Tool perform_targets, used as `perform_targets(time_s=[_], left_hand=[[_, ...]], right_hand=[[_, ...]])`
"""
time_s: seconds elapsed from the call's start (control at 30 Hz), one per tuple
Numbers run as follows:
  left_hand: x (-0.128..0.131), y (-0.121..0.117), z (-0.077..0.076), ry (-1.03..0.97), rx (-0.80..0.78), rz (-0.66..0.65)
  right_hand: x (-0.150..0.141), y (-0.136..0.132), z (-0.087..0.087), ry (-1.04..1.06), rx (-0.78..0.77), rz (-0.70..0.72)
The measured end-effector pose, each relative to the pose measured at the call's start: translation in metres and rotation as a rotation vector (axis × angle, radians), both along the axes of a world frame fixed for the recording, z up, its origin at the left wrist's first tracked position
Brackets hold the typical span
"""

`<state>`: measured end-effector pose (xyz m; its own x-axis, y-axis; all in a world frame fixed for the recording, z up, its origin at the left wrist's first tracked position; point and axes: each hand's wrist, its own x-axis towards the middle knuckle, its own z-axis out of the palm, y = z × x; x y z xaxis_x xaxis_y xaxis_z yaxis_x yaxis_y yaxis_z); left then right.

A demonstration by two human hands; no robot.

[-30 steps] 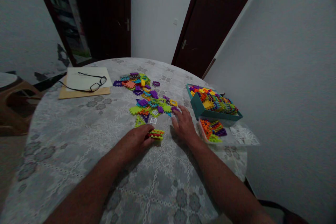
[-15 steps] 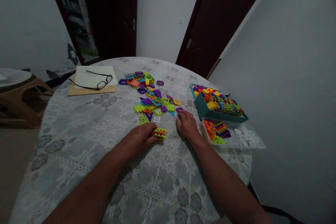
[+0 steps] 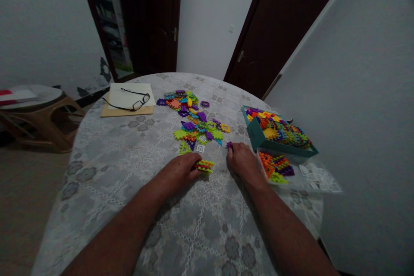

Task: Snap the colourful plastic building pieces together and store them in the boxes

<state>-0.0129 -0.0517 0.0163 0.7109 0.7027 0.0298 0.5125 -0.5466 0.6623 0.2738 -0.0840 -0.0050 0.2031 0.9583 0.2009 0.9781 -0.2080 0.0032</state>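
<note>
Pinching stack (image 3: 206, 166) in left grip (image 3: 183, 169), purple piece (image 3: 229, 145) in right grip (image 3: 242, 159), floral tablecloth (image 3: 207, 215), doors (image 3: 274, 26)

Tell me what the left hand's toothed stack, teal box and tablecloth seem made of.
Toothed stack: probably rigid plastic, fairly matte, given its bright colours and moulded-looking teeth. Teal box: perhaps cardboard, matte, judging by its thin flat walls. Tablecloth: vinyl or fabric, low gloss, floral; texture too fine to tell.

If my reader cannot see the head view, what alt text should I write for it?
A person's left hand holds a stack of yellow-green and red toothed pieces at a cloth-covered table; the right hand touches a purple piece. Beyond lies a colourful pile; a teal box of pieces stands at right.
</note>
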Motion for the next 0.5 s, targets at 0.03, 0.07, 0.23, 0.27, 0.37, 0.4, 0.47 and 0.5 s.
perform_targets(time_s=[0.03,0.07,0.23,0.27,0.37,0.4,0.47,0.5], left_hand=[[0.0,0.0,0.0,0.003,-0.001,-0.001],[0.0,-0.001,0.0,0.003,0.0,-0.004],[0.0,-0.002,0.002,0.014,0.014,0.003],[0.0,-0.002,0.003,0.018,0.019,0.0],[0.001,-0.002,0.003,0.016,0.031,-0.016],[0.001,-0.002,0.002,0.013,0.036,-0.018],[0.001,-0.001,0.001,0.009,0.043,-0.013],[0.001,-0.001,0.0,0.006,0.045,-0.008]], right_hand=[[0.001,0.0,0.001,0.029,0.008,0.017],[0.002,0.0,0.001,0.062,0.021,0.033],[-0.004,-0.005,-0.002,0.311,0.175,0.228],[-0.008,-0.007,-0.003,0.383,0.199,0.282],[-0.023,-0.013,-0.002,0.561,0.195,0.418],[-0.027,-0.014,-0.002,0.597,0.179,0.461],[-0.035,-0.016,0.0,0.641,0.151,0.541],[-0.037,-0.017,0.001,0.652,0.141,0.567]])
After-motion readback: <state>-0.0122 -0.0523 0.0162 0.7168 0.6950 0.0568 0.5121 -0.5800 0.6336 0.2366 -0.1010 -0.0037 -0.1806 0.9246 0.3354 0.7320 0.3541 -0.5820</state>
